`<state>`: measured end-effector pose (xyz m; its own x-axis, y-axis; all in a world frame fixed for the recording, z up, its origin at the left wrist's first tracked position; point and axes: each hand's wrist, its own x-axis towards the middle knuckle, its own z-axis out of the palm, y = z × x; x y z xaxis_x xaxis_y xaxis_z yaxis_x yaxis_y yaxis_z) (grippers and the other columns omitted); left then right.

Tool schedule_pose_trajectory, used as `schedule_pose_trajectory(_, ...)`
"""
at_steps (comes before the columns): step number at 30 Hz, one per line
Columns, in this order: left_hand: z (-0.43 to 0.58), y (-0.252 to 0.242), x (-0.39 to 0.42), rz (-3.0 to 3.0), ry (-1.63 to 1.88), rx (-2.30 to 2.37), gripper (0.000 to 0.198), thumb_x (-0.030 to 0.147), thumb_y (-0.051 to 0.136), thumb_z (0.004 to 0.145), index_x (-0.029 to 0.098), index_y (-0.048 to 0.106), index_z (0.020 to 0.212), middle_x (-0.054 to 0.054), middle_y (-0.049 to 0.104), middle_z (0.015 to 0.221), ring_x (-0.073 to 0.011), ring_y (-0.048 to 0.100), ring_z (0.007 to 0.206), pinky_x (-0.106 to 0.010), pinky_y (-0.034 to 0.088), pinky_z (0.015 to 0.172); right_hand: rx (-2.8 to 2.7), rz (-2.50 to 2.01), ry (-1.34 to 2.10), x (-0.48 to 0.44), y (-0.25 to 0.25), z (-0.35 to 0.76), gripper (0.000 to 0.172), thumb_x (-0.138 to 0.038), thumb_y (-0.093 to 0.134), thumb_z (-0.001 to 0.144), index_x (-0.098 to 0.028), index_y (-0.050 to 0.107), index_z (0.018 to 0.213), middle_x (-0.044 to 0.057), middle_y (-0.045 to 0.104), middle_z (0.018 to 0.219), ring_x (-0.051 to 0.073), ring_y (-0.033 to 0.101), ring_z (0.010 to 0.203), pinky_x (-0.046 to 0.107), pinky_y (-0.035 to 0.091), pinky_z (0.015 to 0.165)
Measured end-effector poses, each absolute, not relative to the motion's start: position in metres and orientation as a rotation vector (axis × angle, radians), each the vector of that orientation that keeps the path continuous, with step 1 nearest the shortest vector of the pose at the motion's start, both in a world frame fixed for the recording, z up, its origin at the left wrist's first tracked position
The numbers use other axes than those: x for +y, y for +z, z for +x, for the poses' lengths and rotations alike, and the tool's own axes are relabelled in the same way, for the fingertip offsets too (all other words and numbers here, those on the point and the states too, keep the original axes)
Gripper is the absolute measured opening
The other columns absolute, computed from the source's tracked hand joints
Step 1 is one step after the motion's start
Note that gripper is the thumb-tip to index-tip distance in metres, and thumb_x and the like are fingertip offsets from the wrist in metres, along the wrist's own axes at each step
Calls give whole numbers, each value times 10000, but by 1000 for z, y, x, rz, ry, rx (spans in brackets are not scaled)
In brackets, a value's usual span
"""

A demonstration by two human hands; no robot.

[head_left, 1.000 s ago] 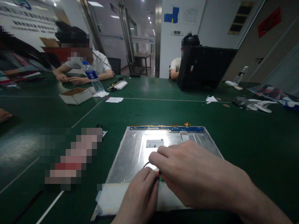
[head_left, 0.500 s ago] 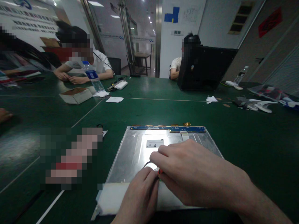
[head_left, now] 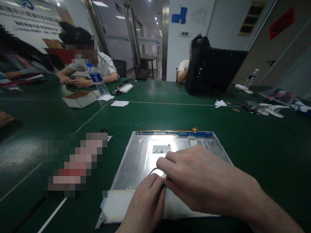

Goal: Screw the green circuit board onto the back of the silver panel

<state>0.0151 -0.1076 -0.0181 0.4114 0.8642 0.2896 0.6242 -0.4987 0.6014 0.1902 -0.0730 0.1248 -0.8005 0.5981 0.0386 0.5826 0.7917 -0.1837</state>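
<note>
A flat metal display panel (head_left: 126,165) lies back side up on the table in front of me. A narrow blue circuit board (head_left: 160,133) runs along its far edge, and a pale strip (head_left: 118,204) covers the near one. My left hand (head_left: 148,197) and my right hand (head_left: 194,178) meet over the near half of the panel, fingers closed and pinched together. Between them shows a bit of something small and red-orange (head_left: 167,178), mostly hidden by the fingers. A thin dark wire (head_left: 153,169) curves up beside the left fingertips. What each hand grips is covered.
Left of the panel lies a blurred-out pinkish object (head_left: 82,158) with a cord. Farther off are an open box (head_left: 81,99), a water bottle (head_left: 97,79), a large black case (head_left: 213,71) and white-grey items (head_left: 264,108). People sit across the green table (head_left: 150,116).
</note>
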Motion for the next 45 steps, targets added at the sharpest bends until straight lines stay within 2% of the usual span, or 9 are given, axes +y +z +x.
schedule_pose_trajectory(3, 15, -18, -107, 2265, 822, 1289, 190, 115, 412, 874, 183, 586, 841, -74, 610, 829, -220, 612, 738, -324, 516, 640, -2895, -913, 280, -74, 127, 190, 108, -152, 521, 866, -190, 511, 966, 14, 628, 847, 126, 500, 617, 269, 275, 491)
schedule_pose_trajectory(11, 12, -24, -108, 2286, 826, 1246, 190, 136, 417, 882, 192, 598, 887, -80, 613, 868, -225, 613, 788, -325, 522, 677, -2835, -1065, 159, -69, 120, 189, 101, -288, 530, 918, -209, 549, 978, -1, 644, 754, 149, 523, 586, 279, 222, 481)
schedule_pose_trajectory(16, 14, -21, -108, 2268, 816, 1291, 181, 140, 416, 876, 192, 585, 835, -81, 613, 845, -226, 612, 770, -327, 525, 676, -2859, -1005, 183, -71, 122, 190, 58, -228, 515, 907, -205, 540, 954, 6, 638, 783, 141, 513, 604, 280, 235, 486)
schedule_pose_trajectory(20, 15, -20, -108, 2249, 788, 1278, 190, 141, 404, 883, 188, 586, 859, -84, 614, 864, -230, 612, 778, -333, 520, 663, -2880, -942, 269, -74, 127, 190, 98, -172, 529, 863, -192, 522, 959, 13, 630, 842, 130, 502, 618, 274, 272, 492)
schedule_pose_trajectory(26, 12, -29, -108, 2270, 804, 1253, 188, 145, 401, 893, 191, 583, 874, -83, 603, 871, -233, 606, 795, -339, 514, 671, -2833, -1025, 212, -71, 123, 191, 105, -266, 553, 893, -200, 541, 974, 7, 644, 812, 147, 525, 617, 278, 241, 482)
schedule_pose_trajectory(31, 11, -29, -108, 2284, 824, 1238, 206, 145, 404, 895, 200, 600, 923, -78, 613, 855, -227, 613, 788, -329, 513, 670, -2812, -1063, 152, -69, 119, 191, 170, -355, 481, 946, -204, 556, 961, 1, 641, 715, 146, 522, 559, 281, 210, 471)
schedule_pose_trajectory(38, 15, -20, -108, 2244, 808, 1273, 199, 128, 400, 873, 187, 586, 836, -88, 618, 856, -224, 610, 765, -325, 510, 646, -2873, -982, 289, -74, 130, 191, 67, -199, 505, 888, -183, 516, 953, 13, 635, 791, 128, 512, 587, 275, 272, 472)
schedule_pose_trajectory(45, 13, -26, -107, 2232, 807, 1265, 200, 109, 399, 856, 190, 577, 893, -80, 606, 886, -225, 604, 795, -330, 512, 676, -2842, -1026, 260, -72, 124, 192, 159, -298, 575, 882, -192, 519, 987, 19, 655, 813, 157, 545, 632, 283, 257, 478)
